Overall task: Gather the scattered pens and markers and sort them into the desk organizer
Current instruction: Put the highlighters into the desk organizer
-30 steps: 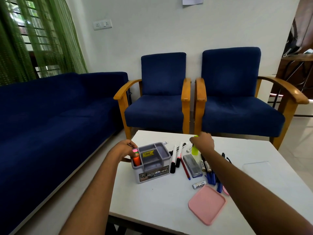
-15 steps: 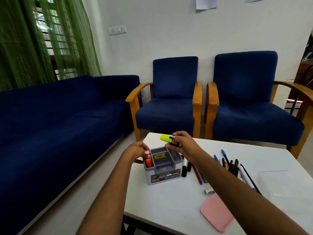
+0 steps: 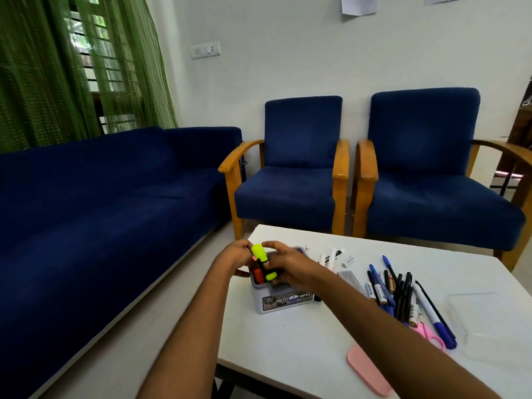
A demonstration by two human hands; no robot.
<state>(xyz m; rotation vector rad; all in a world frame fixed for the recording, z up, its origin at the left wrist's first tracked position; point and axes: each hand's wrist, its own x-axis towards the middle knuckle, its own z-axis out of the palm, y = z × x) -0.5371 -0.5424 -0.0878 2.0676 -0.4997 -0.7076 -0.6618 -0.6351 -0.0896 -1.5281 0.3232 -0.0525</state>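
Note:
A grey desk organizer (image 3: 285, 300) stands near the left edge of the white table (image 3: 316, 335). An orange highlighter (image 3: 258, 276) stands in its left compartment. My right hand (image 3: 283, 264) grips a yellow highlighter (image 3: 262, 261) tilted over the organizer's left side. My left hand (image 3: 234, 254) rests against the organizer's far left wall, fingers curled round its edge. Several pens and markers (image 3: 400, 295) lie scattered to the right of the organizer, with white markers (image 3: 331, 256) behind it.
A pink lid (image 3: 367, 370) lies near the table's front edge, pink scissors (image 3: 429, 335) beside the pens, and a clear plastic lid (image 3: 489, 318) at the right. A blue sofa (image 3: 100, 203) stands left and two blue armchairs (image 3: 296, 180) beyond the table.
My right hand has carried the yellow highlighter from the pile leftward over the organizer and tipped it down toward the left compartment. The head camera has turned left.

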